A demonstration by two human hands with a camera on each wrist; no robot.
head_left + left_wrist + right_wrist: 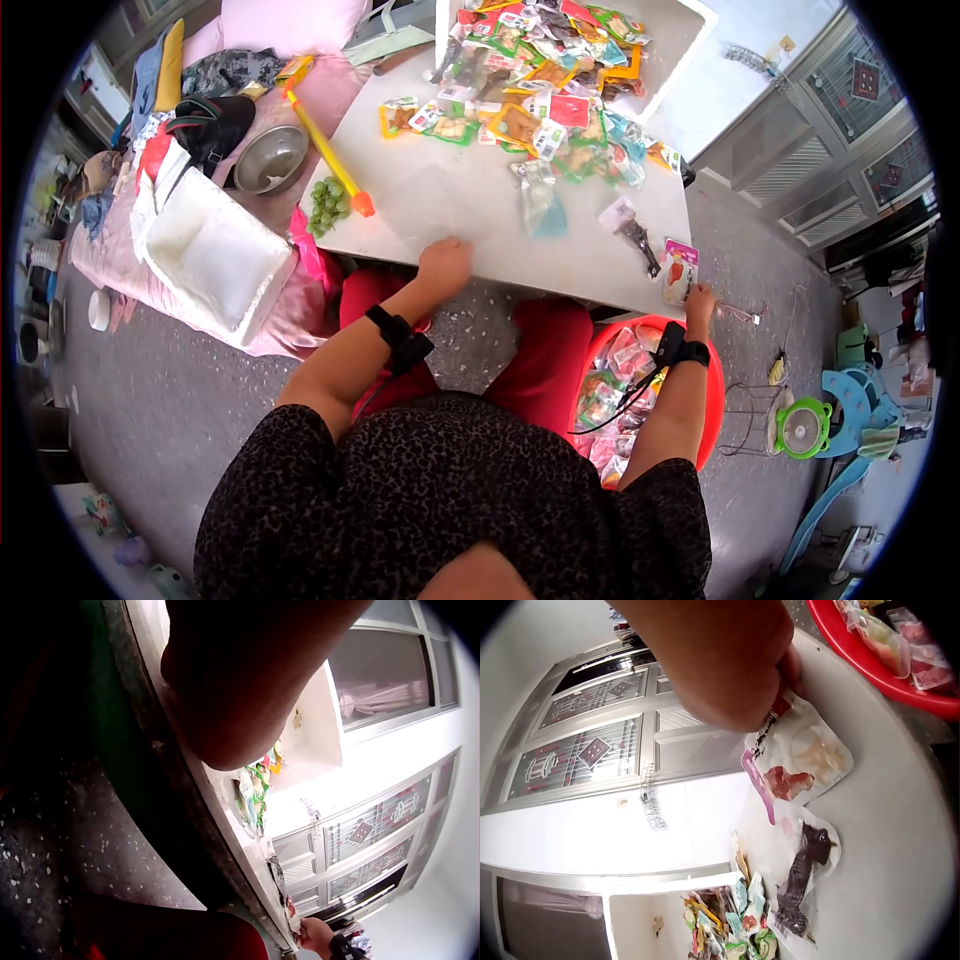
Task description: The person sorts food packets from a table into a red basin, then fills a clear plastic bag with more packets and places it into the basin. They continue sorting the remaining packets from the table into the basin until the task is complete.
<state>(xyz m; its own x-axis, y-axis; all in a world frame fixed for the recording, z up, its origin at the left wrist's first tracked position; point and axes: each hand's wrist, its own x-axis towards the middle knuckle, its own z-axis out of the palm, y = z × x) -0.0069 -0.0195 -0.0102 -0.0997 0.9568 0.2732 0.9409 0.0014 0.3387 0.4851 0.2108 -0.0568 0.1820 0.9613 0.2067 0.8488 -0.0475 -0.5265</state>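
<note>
My left hand point(445, 262) rests at the table's front edge with nothing seen in it; its fingers are mostly hidden, and the left wrist view shows it dark and close up. At the table's right corner my right hand point(700, 300) pinches the end of a white and pink snack packet point(799, 754), which lies on the tabletop with a picture of reddish meat on it. Beside that packet lies a clear pouch point(804, 881) of dark brown food. A pale blue packet point(541, 200) lies farther left on the table point(420, 190).
Many colourful packets spill from a white foam box point(690, 50) at the back. A red basin point(712, 420) full of packets stands below the right arm. Green grapes point(327, 205) and a yellow toy hammer point(325, 145) lie at the left, near an empty foam box point(215, 255).
</note>
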